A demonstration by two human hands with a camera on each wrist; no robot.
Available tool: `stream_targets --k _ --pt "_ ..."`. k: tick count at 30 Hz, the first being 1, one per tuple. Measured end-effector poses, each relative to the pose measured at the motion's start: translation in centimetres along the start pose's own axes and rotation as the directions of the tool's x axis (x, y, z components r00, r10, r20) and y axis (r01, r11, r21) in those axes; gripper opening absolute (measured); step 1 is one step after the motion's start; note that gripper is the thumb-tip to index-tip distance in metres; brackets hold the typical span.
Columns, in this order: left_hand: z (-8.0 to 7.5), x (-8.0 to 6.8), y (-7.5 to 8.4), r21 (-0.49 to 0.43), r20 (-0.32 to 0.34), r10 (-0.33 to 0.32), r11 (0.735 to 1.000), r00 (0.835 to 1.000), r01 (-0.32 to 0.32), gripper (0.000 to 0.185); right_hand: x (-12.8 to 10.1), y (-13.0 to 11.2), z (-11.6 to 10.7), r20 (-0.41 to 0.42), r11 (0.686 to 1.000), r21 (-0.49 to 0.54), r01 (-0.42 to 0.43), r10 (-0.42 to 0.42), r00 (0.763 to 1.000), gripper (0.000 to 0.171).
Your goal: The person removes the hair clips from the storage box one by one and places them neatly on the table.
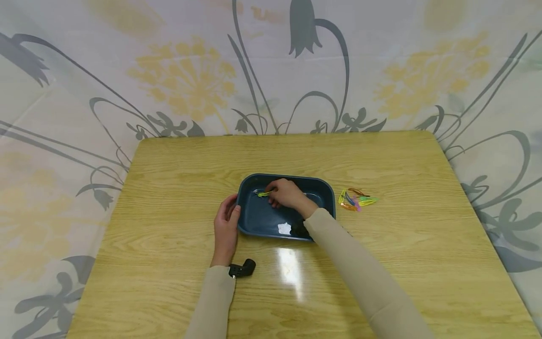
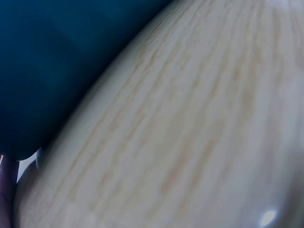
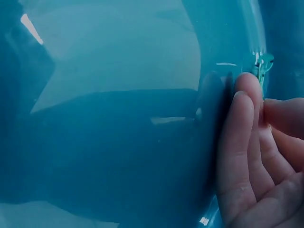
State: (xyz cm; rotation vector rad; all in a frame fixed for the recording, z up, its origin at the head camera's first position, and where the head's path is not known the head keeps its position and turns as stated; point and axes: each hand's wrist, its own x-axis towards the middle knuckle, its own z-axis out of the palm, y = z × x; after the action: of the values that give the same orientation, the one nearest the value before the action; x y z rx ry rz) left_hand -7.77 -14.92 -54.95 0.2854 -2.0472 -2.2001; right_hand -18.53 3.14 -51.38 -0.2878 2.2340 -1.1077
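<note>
- Yellow-green plastic hair clip [image 1: 265, 193] is pinched by right hand [image 1: 288, 194] fingers inside the dark blue rectangular plastic tray [image 1: 254, 221].
- Tray's left rim is gripped by left hand [image 1: 226, 227], mid-worktop [image 1: 169, 235].

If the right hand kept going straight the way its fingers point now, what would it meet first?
The right hand points left across the dark blue plastic tray, holding a yellow-green hair clip. Going straight on, it would probably meet the tray's left inner wall first, where the left hand grips the rim; depth is unclear.
</note>
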Motion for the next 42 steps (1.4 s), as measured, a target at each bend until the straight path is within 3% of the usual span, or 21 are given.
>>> stream_targets --k 9,16,27,35,42 --pt "0.5 -0.8 2.6 0.035 0.009 0.009 0.999 1.0 -0.009 0.037 -0.8 -0.2 -0.3 -0.06 0.994 -0.107 -0.031 0.024 0.998 0.018" --pt "0.5 -0.9 2.8 0.027 0.022 0.007 1.0 1.0 -0.008 0.037 -1.2 -0.2 -0.5 -0.038 0.991 -0.131 -0.03 0.025 0.999 0.011" --pt "0.5 -0.9 2.6 0.034 0.01 0.015 0.999 1.0 -0.015 0.037 -2.6 0.1 -1.6 0.02 0.999 0.025 0.045 -0.046 0.999 0.012" --pt "0.6 -0.8 2.6 0.02 0.005 0.011 1.0 1.0 -0.011 0.037 -3.9 -0.3 -2.4 0.02 0.989 0.059 0.136 -0.137 0.99 0.013" --pt "0.7 -0.9 2.8 0.026 0.005 -0.006 1.0 1.0 0.006 0.036 -5.3 -0.5 -3.5 -0.026 0.977 0.063 0.205 -0.204 0.979 0.016"
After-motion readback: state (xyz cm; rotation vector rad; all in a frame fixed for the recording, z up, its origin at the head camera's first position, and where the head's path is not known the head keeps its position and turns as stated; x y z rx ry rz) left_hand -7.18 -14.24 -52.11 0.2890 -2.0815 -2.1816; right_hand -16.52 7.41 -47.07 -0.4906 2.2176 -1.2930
